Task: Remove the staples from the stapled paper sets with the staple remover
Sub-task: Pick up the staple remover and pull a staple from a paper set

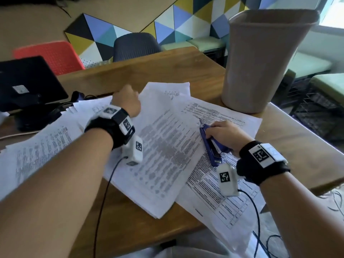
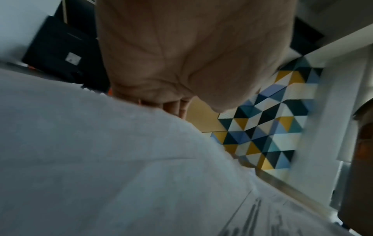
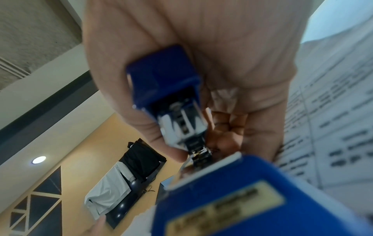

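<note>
The right hand (image 1: 224, 135) is wrapped around a dark blue plastic staple remover (image 1: 210, 144), its metal nose resting on the printed white form sheet (image 1: 214, 185) near the tall beige plastic bin (image 1: 260, 58). The left hand (image 1: 127, 101) sits at the far corner of a thick white stapled paper set (image 1: 158, 155) lying across the wooden table (image 1: 158, 71); its fingers curl down at the paper's edge, but whether they pinch the sheets I cannot tell.

To do this step well, I judge the left hand should pin the stapled corner flat, and the tool's nose should come in low under the staple's crown, so the paper does not tear.

The head view gives the layout: both hands well apart, other loose sheets fanned to the left beside a black tablet stand (image 1: 28, 84). Only the right wrist view shows the remover's open rear end and metal insides, with thumb and fingers (image 3: 260, 127) clamped on its sides. The left wrist view is blurred, showing mostly palm and white paper
</note>
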Demonstrator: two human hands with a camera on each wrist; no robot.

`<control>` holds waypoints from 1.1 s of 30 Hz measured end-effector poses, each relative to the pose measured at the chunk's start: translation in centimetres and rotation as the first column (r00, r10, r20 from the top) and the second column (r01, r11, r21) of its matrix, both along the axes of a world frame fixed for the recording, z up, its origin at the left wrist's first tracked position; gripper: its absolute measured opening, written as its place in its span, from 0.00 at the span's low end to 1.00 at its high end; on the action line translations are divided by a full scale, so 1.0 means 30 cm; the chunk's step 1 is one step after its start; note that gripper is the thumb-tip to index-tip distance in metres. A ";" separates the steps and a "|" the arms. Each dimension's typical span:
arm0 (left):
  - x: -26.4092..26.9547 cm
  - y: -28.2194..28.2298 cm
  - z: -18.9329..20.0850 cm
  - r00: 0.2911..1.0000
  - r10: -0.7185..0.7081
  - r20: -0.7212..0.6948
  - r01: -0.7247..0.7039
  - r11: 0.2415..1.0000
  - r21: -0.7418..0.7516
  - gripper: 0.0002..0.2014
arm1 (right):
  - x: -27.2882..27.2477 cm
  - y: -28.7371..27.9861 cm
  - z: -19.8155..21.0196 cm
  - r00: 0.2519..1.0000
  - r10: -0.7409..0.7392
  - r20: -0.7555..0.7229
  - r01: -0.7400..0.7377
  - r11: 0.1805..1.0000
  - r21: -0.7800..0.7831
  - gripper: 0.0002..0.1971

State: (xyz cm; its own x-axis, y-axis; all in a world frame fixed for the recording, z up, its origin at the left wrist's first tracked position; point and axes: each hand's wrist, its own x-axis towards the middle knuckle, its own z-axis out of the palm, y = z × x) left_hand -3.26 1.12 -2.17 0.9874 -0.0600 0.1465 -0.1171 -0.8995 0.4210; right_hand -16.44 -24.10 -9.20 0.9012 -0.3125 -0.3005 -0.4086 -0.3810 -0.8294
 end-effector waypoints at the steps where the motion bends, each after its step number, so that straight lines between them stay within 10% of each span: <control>1: -0.013 0.018 -0.044 0.993 0.076 -0.090 -0.079 0.996 -0.028 0.25 | 0.000 -0.001 0.000 1.000 -0.001 0.004 0.001 1.000 -0.010 0.10; 6: -0.046 0.095 -0.175 0.925 0.045 -0.377 -0.068 0.997 -0.049 0.54 | -0.003 0.015 0.014 1.000 0.016 0.012 -0.015 0.995 -0.100 0.07; 11: -0.084 0.096 -0.134 0.911 -0.152 -0.383 -0.015 0.917 -0.399 0.23 | -0.028 0.007 0.029 0.999 0.002 0.033 0.003 0.986 -0.167 0.08; 16: -0.126 0.071 -0.145 0.925 -0.214 -0.313 0.006 0.834 -0.551 0.16 | -0.040 0.034 0.125 0.980 0.056 0.190 0.002 0.955 -0.296 0.09; 21: -0.168 0.053 -0.171 0.964 -0.176 -0.197 0.001 0.749 -0.662 0.19 | -0.018 0.058 0.170 0.962 0.169 0.215 -0.029 0.844 -0.536 0.03; 28: -0.214 0.059 -0.210 0.949 -0.214 -0.233 -0.002 0.733 -0.680 0.14 | 0.005 0.120 0.145 0.953 0.292 0.077 -0.211 0.828 -0.520 0.12; 33: -0.222 0.098 -0.219 0.919 -0.306 -0.248 0.053 0.721 -0.691 0.19 | 0.050 0.192 0.089 0.929 0.274 0.248 -0.174 0.916 -0.361 0.16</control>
State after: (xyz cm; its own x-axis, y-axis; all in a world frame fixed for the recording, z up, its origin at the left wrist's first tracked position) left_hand -9.92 4.06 -8.74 0.9615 -0.2543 -0.1043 0.0089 -0.3503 0.9366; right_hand -14.93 -18.34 -6.53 0.9897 -0.1270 0.0665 -0.0425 -0.7032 -0.7098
